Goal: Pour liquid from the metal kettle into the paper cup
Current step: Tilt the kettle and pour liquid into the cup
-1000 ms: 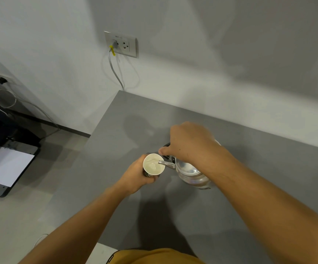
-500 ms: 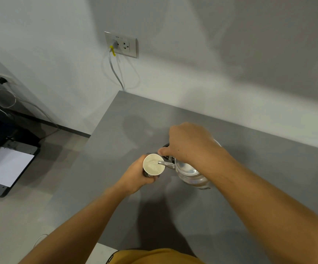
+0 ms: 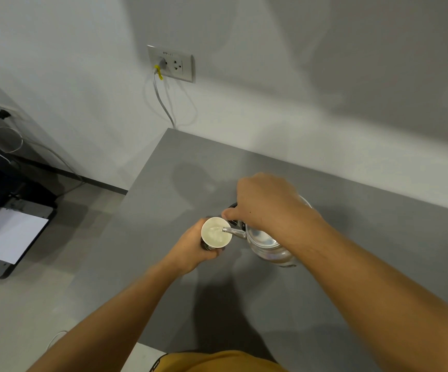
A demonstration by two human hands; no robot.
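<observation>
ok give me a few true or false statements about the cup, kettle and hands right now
1. The left hand grips the cup. True.
2. The kettle stands upright, its spout turned away from the cup. False: it is tilted, its spout over the cup's rim.
3. The right hand holds the kettle's handle. True.
4. The cup is dry inside. False: liquid shows in it.
5. Both sockets of the wall outlet are free. False: a cable is plugged into the left one.

There are 2 hands (image 3: 265,202), 1 paper cup (image 3: 216,233), 1 metal kettle (image 3: 267,244), 1 table (image 3: 378,264), 1 wall socket (image 3: 171,63).
</observation>
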